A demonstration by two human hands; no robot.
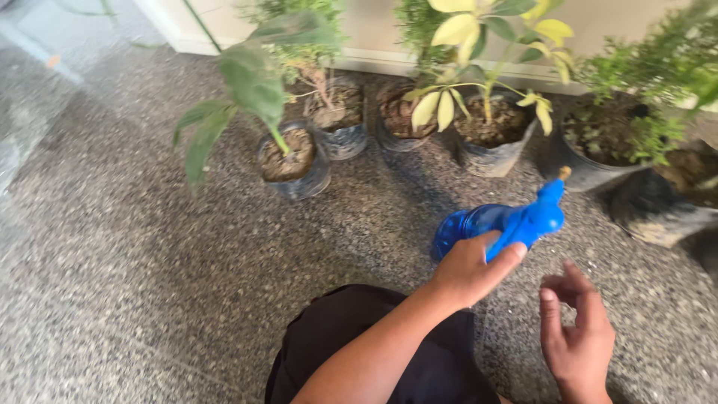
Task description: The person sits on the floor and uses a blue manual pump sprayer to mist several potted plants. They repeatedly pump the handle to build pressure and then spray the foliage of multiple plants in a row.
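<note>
Dark cloth over the person's knee (359,337) fills the bottom of the view, nearest the camera, with the speckled stone floor (149,284) around it. Just above the knee the left hand (471,269) has its grip clenched on a blue spray bottle (501,224), fingers wrapped round the neck below the trigger head, the nozzle tipped up and away toward the pots. Right of the bottle and a little nearer the camera, the right hand (576,333) hangs apart from it, grip released, fingers loosely curled, holding nothing. Beyond the bottle a row of potted plants stands along the pale wall (374,30): a yellow-green leafed plant (486,97) directly past the nozzle, a broad-leafed plant (288,150) well to the bottle's left, and a bushy plant in a dark pot (606,142) to the bottle's right.
</note>
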